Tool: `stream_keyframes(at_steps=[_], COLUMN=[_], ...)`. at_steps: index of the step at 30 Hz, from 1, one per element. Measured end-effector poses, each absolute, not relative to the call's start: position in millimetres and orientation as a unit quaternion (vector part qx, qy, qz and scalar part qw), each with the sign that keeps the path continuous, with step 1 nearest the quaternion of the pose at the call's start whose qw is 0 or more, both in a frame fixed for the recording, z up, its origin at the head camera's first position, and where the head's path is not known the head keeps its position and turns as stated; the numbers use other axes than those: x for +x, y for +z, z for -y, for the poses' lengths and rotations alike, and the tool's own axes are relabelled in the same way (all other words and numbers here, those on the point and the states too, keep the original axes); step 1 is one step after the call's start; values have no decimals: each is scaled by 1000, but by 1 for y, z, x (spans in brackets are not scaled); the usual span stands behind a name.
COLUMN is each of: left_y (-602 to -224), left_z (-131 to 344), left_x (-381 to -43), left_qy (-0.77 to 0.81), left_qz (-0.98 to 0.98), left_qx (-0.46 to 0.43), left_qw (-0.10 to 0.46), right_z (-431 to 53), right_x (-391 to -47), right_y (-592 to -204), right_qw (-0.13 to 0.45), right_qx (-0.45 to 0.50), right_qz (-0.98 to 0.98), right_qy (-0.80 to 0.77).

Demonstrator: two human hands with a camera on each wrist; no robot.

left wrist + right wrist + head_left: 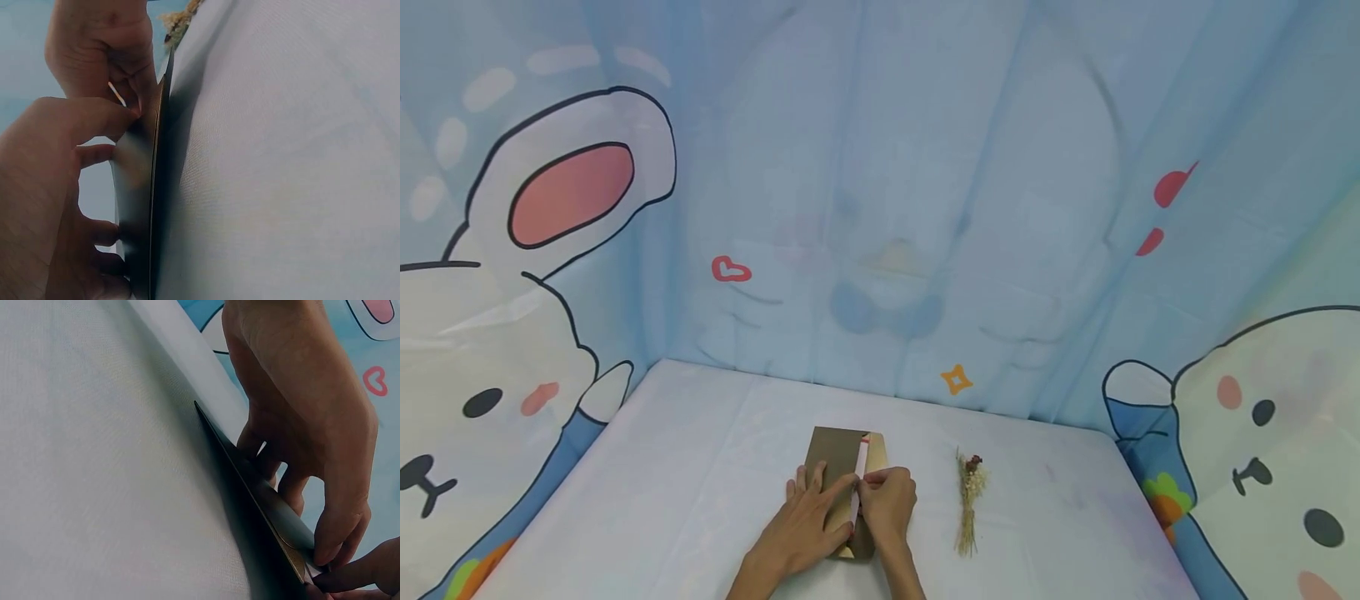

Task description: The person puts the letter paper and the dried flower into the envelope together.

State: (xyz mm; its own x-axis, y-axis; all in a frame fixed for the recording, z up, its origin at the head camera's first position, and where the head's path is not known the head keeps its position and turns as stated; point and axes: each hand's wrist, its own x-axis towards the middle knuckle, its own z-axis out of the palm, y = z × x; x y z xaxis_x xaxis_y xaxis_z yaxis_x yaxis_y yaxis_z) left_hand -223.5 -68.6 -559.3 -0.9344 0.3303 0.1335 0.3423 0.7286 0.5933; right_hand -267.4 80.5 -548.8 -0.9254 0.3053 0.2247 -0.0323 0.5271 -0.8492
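A dark olive-brown paper envelope lies on the white-covered table, its gold-coloured flap showing along the right side. Down the flap's edge runs a narrow white strip with a little red near the top. My left hand rests spread over the envelope, index fingertip and thumb beside the strip. From the right, my right hand pinches at the strip with thumb and index finger. In the left wrist view the fingertips of both hands meet close over the envelope, seen edge-on.
A small bunch of dried flowers with a dark red bloom lies on the table to the right of the envelope. Behind the white tablecloth hangs a blue curtain printed with cartoon animals.
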Motion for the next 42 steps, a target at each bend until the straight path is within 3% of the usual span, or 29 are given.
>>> stream_keyframes(at_steps=[21, 42], left_y=[-560, -559], left_z=[70, 70], left_x=[-222, -223], left_qy=[-319, -321], left_qz=[929, 929], left_qx=[-189, -183], left_qw=[16, 13], right_z=[-75, -69], right_x=[-268, -268], right_y=[-547, -552], right_qw=[163, 187], right_qx=[-81, -84], right_qz=[865, 869], right_qy=[467, 450])
